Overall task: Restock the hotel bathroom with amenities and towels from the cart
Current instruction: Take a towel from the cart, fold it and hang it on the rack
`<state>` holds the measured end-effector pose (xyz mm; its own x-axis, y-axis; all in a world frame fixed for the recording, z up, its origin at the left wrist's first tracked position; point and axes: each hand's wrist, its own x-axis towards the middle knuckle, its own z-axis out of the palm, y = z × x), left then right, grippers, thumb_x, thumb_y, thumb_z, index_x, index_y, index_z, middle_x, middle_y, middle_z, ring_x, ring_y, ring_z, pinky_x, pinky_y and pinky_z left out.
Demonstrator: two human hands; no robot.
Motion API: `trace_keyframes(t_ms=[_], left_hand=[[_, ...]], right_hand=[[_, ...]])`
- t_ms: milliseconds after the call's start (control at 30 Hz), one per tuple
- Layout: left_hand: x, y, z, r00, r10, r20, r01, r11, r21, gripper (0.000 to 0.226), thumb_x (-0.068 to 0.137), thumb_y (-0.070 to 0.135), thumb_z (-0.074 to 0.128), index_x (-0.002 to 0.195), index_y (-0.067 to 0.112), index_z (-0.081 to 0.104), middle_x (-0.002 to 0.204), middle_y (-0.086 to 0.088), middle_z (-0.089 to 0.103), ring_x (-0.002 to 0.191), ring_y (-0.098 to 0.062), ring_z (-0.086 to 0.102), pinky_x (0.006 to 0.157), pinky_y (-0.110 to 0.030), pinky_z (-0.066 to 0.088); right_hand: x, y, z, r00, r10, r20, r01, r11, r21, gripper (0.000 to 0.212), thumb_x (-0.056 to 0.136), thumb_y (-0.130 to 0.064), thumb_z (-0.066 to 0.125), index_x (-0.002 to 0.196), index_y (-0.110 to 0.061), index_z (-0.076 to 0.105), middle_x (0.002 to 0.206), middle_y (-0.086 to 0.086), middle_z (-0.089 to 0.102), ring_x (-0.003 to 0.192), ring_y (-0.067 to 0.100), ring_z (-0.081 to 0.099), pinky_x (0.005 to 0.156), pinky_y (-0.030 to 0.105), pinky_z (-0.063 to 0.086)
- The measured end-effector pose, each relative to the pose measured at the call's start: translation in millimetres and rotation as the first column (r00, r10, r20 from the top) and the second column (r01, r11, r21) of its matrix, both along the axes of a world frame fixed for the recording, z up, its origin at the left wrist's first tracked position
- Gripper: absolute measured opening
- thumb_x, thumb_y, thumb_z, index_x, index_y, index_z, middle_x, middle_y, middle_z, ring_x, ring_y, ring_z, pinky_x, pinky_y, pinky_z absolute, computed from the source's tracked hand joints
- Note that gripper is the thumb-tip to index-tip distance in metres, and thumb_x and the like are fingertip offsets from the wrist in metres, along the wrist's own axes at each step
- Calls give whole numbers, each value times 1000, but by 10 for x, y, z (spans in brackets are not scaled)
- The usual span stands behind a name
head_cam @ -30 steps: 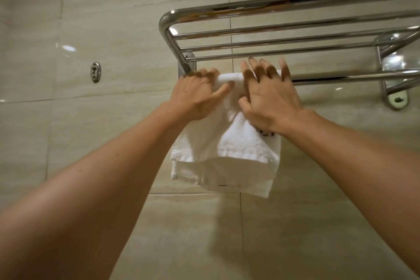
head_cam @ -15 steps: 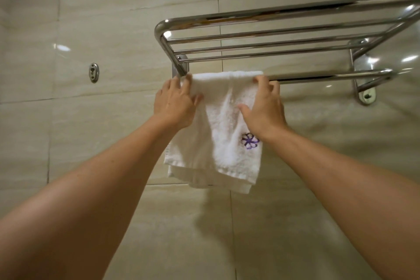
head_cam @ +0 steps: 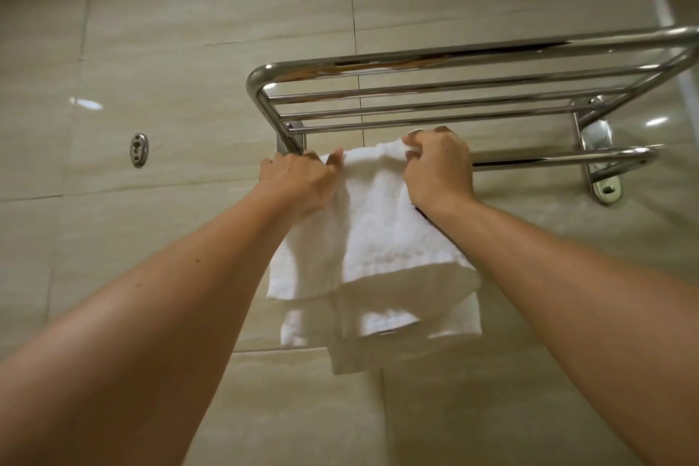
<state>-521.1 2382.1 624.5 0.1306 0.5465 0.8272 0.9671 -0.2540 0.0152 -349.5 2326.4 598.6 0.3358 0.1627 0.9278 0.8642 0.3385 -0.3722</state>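
A white folded towel hangs over the lower bar of a chrome wall rack, at the bar's left end. My left hand holds the towel's upper left edge by the rack's left bracket, fingers over the top. My right hand grips the towel's top right fold, fingers curled into the cloth above the bar. Uneven layers of the towel hang below, and my right wrist hides its right edge.
The rack's upper shelf of several chrome rods sits just above my hands. A right bracket fixes it to the beige tiled wall. A small metal wall fitting is to the left.
My right hand went from lying on the towel's right side to gripping its top fold. The towel has shifted, its purple emblem is now hidden, and more layers hang below.
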Motion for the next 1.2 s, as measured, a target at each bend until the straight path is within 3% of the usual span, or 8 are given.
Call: trace_keyframes(t_ms=[100, 233, 367, 533, 700, 900, 1033, 1200], left_hand=[[61, 72, 66, 999, 11, 37, -10, 1000, -16, 76, 99, 60, 4, 130, 14, 57, 141, -21, 52, 128, -36, 47, 107, -47, 30], [156, 72, 176, 992, 60, 108, -55, 997, -44, 67, 102, 52, 10, 136, 9, 50, 147, -22, 46, 131, -36, 47, 108, -44, 34], [200, 56, 294, 996, 38, 86, -30, 996, -90, 54, 102, 41, 17, 134, 12, 50, 147, -22, 46, 131, -38, 47, 108, -47, 38], [352, -12, 221, 997, -35, 72, 10, 947, 321, 29, 99, 26, 41, 109, 16, 66, 112, -15, 69, 105, -36, 63, 76, -33, 39], [309, 142, -37, 970, -229, -80, 243, 922, 300, 48, 104, 46, 21, 111, 23, 62, 112, -13, 69, 99, -34, 64, 81, -37, 45], [71, 252, 106, 930, -230, -286, 299, 927, 226, 59, 100, 61, 15, 100, 23, 60, 105, -13, 68, 98, -30, 62, 82, -37, 47], [87, 234, 70, 932, -263, -251, 317, 925, 209, 53, 99, 63, 22, 109, 21, 52, 105, -13, 67, 83, -27, 55, 75, -38, 44], [161, 216, -164, 941, -268, -208, 323, 896, 306, 67, 93, 62, 14, 142, 22, 38, 138, -8, 51, 119, -30, 53, 99, -45, 42]], right_hand=[[-10, 40, 63, 982, -179, 64, 179, 984, 5, 32, 97, -6, 48, 116, -18, 71, 117, 7, 66, 111, 27, 53, 92, 33, 40], [-27, 83, 75, 858, -438, 267, 445, 895, 36, 25, 99, -21, 44, 105, -18, 68, 137, 7, 51, 124, 29, 42, 106, 44, 32], [-172, 163, 7, 776, -351, 525, 391, 920, 37, 48, 102, -49, 28, 115, -19, 63, 121, 10, 62, 110, 32, 57, 96, 43, 35], [-82, 259, 117, 720, -344, 603, 448, 894, -25, 51, 103, -50, 19, 113, -22, 61, 113, 11, 67, 100, 32, 59, 89, 42, 38], [89, 223, 255, 750, -304, 587, 445, 889, -108, 61, 101, -54, 12, 96, -23, 64, 97, 8, 67, 79, 22, 56, 82, 39, 47], [359, 235, 60, 557, -380, 739, 529, 848, 37, 71, 83, -85, 18, 113, -25, 40, 103, 5, 51, 91, 25, 50, 91, 44, 40], [446, 174, 17, 645, -335, 687, 502, 863, -49, 75, 85, -81, 8, 128, -28, 38, 120, 6, 50, 112, 28, 48, 108, 48, 29], [328, 137, -164, 755, -333, 564, 427, 903, -38, 72, 95, -66, 15, 153, -27, 28, 154, 7, 36, 142, 27, 31, 122, 50, 12]])
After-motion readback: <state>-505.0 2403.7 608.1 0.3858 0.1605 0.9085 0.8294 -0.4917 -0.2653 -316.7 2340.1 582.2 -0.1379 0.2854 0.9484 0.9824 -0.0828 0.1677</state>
